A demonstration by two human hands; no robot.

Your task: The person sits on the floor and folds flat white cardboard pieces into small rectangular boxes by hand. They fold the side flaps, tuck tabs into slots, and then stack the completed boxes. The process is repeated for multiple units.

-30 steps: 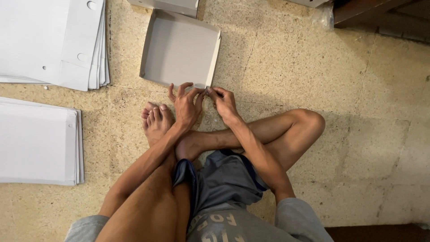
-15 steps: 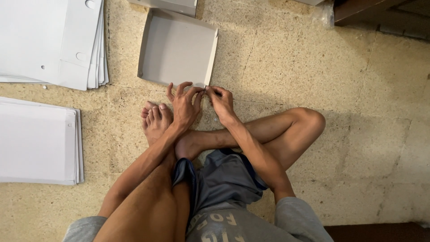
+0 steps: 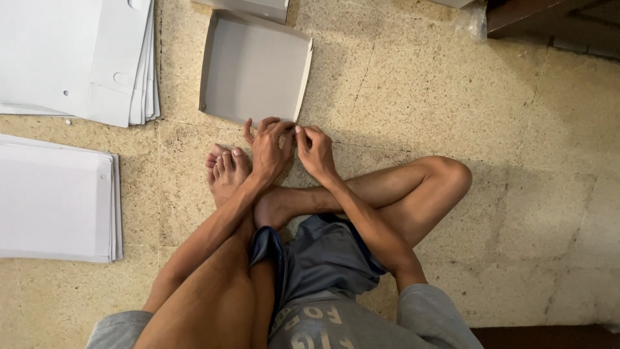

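Pinching at the near edge of a grey cardboard tray (image 3: 252, 68), the left hand (image 3: 270, 152) and the right hand (image 3: 315, 150) sit side by side, touching at the fingertips. The left hand has its fingers curled over, and its thumb sticks out to the side. The right hand has its fingers bent in tight. What is between the fingertips is too small to see.

The tray lies flat on the floor (image 3: 504, 129) just beyond both hands, with low walls all around it. Its near corner meets the fingers.

Right under the left hand is a bare foot (image 3: 226, 174), toes pointing at the tray. Another foot (image 3: 274, 208) tucks in below both wrists. A bent knee (image 3: 445, 178) sticks out past the right hand.

Far out past the left hand lie two stacks of flat white card sheets, one stack (image 3: 77, 58) next to the tray and the other stack (image 3: 58, 197) closer to the person. Grey shorts (image 3: 323, 265) show down by the arms.
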